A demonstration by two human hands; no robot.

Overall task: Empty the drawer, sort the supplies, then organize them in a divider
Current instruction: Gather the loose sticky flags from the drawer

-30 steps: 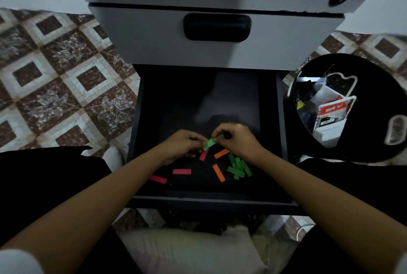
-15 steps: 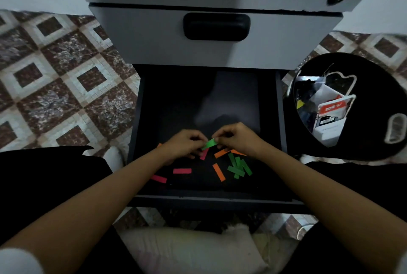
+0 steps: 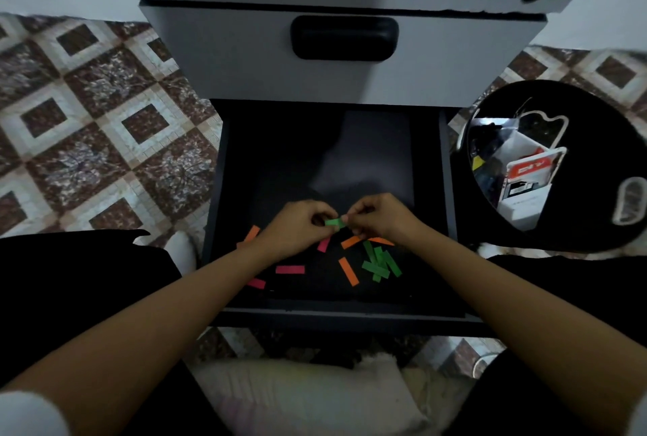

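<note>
The black bottom drawer [image 3: 451,211] stands pulled out below me. Small coloured paper strips lie loose on its floor: a green cluster [image 3: 380,262], orange strips [image 3: 348,271] and pink strips [image 3: 290,269]. Over the middle of the drawer my left hand [image 3: 297,227] and my right hand [image 3: 380,216] meet, both pinching one green strip [image 3: 335,223] between their fingertips. An orange strip [image 3: 251,234] pokes out from under my left wrist.
A black round bin [image 3: 595,169] at the right holds a white divider box [image 3: 521,187] with supplies in it. The grey closed drawer with a black handle [image 3: 345,37] sits above. Patterned floor tiles lie left; a pale cushion [image 3: 297,397] is near my knees.
Both hands lifted slightly and drew together around the green strip; the right hand shifted up, uncovering an orange strip beneath it. The loose strips stayed where they were.
</note>
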